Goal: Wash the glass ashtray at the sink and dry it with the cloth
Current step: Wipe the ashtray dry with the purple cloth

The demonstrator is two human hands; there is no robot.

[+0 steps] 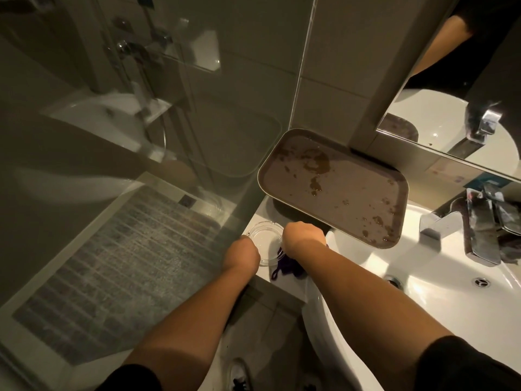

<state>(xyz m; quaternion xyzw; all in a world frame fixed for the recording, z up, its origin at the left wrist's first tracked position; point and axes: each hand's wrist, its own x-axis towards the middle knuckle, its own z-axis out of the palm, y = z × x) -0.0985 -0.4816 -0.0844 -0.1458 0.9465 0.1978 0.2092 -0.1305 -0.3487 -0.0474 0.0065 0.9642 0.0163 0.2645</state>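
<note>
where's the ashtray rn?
Head view, lower centre: the glass ashtray sits on the sink's left ledge, between the left hand and right hand, just in front of the brown tray, purple cloth beside it.

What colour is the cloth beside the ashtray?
Dark purple. The cloth shows under the right hand in the head view.

Near the frame's centre, the fingers of the left hand (pixel 244 251) curl out of sight behind the glass ashtray (pixel 263 238); the right hand (pixel 303 235) covers most of the purple cloth (pixel 284 268), its grip unreadable; the tap (pixel 479 230) is blurred at the right edge.
</note>
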